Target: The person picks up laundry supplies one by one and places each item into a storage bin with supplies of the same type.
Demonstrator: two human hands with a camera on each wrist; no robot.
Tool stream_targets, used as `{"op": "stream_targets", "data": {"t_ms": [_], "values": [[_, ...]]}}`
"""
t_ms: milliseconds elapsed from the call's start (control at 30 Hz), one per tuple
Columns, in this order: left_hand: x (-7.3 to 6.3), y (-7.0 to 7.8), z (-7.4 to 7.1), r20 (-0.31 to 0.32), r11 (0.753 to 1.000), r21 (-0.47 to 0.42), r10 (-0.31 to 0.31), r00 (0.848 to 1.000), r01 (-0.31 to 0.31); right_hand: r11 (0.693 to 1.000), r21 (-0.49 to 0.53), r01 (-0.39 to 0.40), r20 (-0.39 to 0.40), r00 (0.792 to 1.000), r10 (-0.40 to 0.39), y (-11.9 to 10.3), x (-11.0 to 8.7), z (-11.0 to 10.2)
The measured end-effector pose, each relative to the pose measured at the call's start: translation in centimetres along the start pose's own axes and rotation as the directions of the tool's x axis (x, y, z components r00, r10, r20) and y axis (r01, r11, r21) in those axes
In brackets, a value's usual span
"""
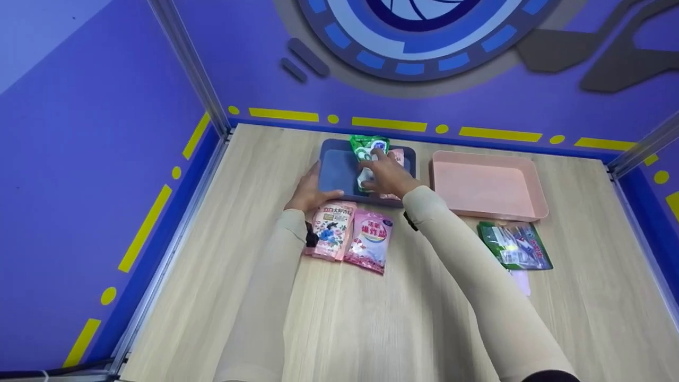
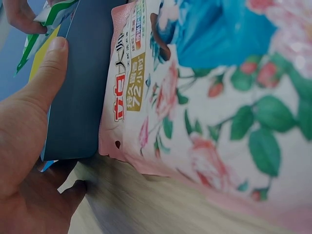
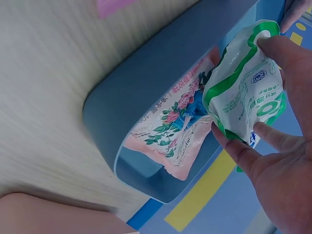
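Note:
A blue tray [image 1: 335,172] stands at the back of the table. My left hand [image 1: 308,193] holds its near left corner, thumb along the front rim and fingers around the outside. Over the tray, my right hand [image 1: 390,176] grips a green-and-white printed bag [image 3: 243,85] between thumb and fingers, tilted. Beneath it, a pink floral laundry bag [image 3: 175,117] lies in the tray, partly covered in the head view. Just in front of the tray lie another pink floral bag [image 1: 331,231], beside my left wrist, and a glossy pink bag [image 1: 370,240].
An open pink tray [image 1: 482,185] stands right of the blue one. In front of it lies a green packet [image 1: 517,246] over a lilac item [image 1: 522,281], mostly hidden. Purple-blue panels [image 1: 254,63] wall the table at the back and sides.

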State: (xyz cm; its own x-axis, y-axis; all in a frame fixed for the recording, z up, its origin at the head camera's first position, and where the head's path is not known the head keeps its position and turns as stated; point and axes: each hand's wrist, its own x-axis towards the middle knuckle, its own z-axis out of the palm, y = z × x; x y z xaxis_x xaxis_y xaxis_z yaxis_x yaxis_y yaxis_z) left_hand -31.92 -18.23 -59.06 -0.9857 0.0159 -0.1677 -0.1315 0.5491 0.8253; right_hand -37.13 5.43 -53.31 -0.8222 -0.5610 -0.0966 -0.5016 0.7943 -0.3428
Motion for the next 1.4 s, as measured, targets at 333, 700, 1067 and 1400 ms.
{"op": "stream_targets", "data": {"t_ms": [333, 700, 1067, 1400], "values": [[0.2, -0.1, 0.1, 0.001, 1.0, 0.011, -0.026, 1.0, 0.026, 0.999, -0.021, -0.042, 0.014, 0.999, 0.043, -0.3, 0.7, 0.3], [0.2, -0.2, 0.1, 0.001, 1.0, -0.007, -0.002, 1.0, 0.002, 0.998, -0.051, -0.033, 0.028, 0.999, 0.035, -0.6, 0.9, 0.8], [0.3, -0.2, 0.0, 0.009, 1.0, 0.016, 0.012, 1.0, -0.013, 0.998, -0.041, -0.044, 0.071, 0.996, 0.047, -0.8, 0.8, 1.2], [0.2, -0.2, -0.1, 0.003, 0.997, 0.07, 0.017, 1.0, -0.017, 0.995, -0.096, -0.012, 0.071, 0.997, 0.019, -0.7, 0.8, 1.4]]}}
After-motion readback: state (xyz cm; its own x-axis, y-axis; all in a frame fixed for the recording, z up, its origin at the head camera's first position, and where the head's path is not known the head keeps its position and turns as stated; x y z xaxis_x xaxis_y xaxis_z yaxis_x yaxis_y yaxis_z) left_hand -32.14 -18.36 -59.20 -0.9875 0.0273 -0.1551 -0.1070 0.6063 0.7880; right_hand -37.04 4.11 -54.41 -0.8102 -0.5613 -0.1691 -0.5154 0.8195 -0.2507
